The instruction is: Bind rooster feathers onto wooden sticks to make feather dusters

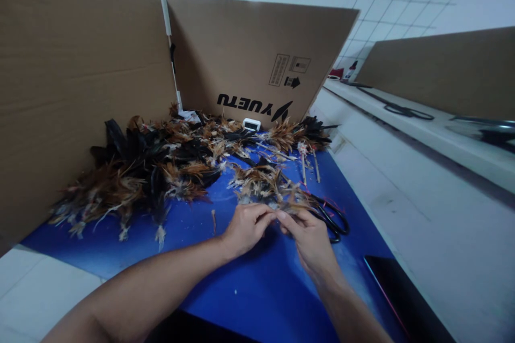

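Observation:
My left hand [248, 228] and my right hand [308, 230] meet fingertip to fingertip over the blue table. Both are closed in a pinch on feathers [285, 204], whose greyish and brown tufts show just beyond the fingers. Exactly how the quills lie between the fingertips is hidden. Right behind the hands lies a small heap of brown feathers [257, 178]. Black-handled scissors [336, 217] rest beside my right hand, their blades covered by the feathers and the hand.
A large pile of brown and black feathers [156, 161] spreads along the cardboard panels [249, 48]. Thin sticks [303, 166] and a small white device [251, 125] lie at the back. A black phone-like slab [402, 295] sits at the right edge. Another pair of scissors [408, 111] lies on the ledge.

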`<state>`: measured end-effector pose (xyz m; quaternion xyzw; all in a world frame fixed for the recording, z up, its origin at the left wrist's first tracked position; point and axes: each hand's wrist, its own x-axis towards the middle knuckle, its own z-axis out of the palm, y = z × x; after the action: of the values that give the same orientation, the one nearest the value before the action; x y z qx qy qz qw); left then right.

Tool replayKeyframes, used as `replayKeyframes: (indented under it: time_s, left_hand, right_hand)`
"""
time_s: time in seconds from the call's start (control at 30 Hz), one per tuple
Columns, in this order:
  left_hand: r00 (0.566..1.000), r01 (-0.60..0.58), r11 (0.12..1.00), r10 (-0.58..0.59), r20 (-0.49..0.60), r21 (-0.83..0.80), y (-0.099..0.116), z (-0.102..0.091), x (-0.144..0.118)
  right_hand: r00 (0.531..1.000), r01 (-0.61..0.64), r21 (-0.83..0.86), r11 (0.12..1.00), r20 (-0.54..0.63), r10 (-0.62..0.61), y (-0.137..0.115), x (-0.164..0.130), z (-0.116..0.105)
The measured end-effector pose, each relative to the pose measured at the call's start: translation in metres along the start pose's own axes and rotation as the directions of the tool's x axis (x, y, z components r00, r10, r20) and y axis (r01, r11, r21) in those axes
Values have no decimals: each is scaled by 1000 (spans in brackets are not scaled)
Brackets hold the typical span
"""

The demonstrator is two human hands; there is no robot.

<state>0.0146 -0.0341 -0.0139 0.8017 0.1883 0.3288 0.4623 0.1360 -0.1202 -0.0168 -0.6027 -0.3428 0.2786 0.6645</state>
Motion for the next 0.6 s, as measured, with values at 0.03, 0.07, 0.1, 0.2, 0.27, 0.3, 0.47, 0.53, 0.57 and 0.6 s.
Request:
replayKeyframes:
  time_s: [0.03, 0.07, 0.1, 0.2, 0.27, 0.3, 0.47, 0.53, 0.57, 0.6]
  left_hand:
    - [999, 50, 997, -48, 24, -67, 0, 0, 0]
    - [992, 114, 981, -105, 65, -155, 0, 1, 1]
    - [980, 185, 949, -158, 125, -254, 0, 1, 2]
    - [917, 371, 781, -221, 333, -502, 0, 1, 5]
    - [876, 451, 679, -214, 432, -579, 0, -1, 7]
    - [857, 485, 641, -212, 469, -595, 0, -2, 8]
    - [805, 561, 575, -212, 554, -595, 0, -8, 9]
    - [816, 548, 582, -210, 539, -602, 0, -9, 10]
    - [827, 534, 587, -214, 519, -608, 1, -9, 10]
    - [843, 516, 594, -224, 490, -617, 2, -9, 11]
  right_hand:
    - [1000, 2, 3, 1000, 9, -2, 0, 1, -1]
    - [1000, -1, 4, 1000, 20, 1, 0, 1, -3]
    - [999, -8, 6, 1000, 31, 8, 0, 2, -4]
    - [997, -39, 31, 999, 67, 37, -4, 4, -8]
    - [993, -42, 45, 998, 109, 37, -7, 4, -11]
    - [991, -36, 44, 998, 132, 30, -8, 5, -12]
    - [975, 19, -9, 1000, 220, -17, -12, 5, -14]
    - [975, 33, -20, 999, 218, -28, -12, 5, -14]
    - [979, 31, -20, 999, 205, -26, -12, 6, -15]
    - [983, 22, -21, 1000, 183, -18, -12, 7, -16]
